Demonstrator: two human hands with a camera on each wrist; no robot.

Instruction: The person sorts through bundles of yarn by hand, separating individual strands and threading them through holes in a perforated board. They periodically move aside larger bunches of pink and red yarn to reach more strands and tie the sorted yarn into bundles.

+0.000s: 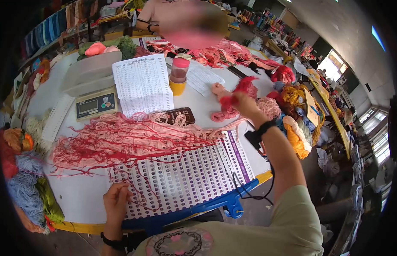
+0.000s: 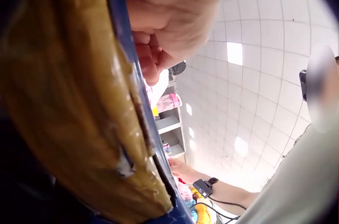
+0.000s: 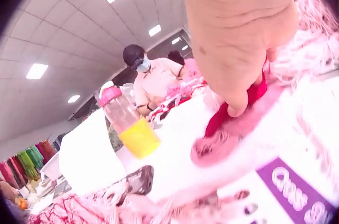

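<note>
My right hand (image 1: pixel 248 106) grips a bundle of red thread (image 1: pixel 246 87), blurred in the head view. In the right wrist view, dark red strands (image 3: pixel 216 122) show between the fingers, above a pale pink skein (image 3: pixel 220 147) on the table. Low at the table's near edge, my left hand (image 1: pixel 116 200) has curled fingers, thumb and forefinger together at a loose red thread (image 1: pixel 138 200). Beyond it spreads a pile of pink and red threads (image 1: pixel 121 138), partly over a row of punched white cards (image 1: pixel 181 179). The left palm's inside is hidden.
A digital scale (image 1: pixel 96 103), a printed sheet (image 1: pixel 143 83), a pink-lidded bottle (image 1: pixel 179 74) and a phone (image 1: pixel 183 115) stand behind the pile. Coloured skeins (image 1: pixel 292 123) line the right side; blue yarn (image 1: pixel 25 183) lies left. Another person (image 3: pixel 156 83) works opposite.
</note>
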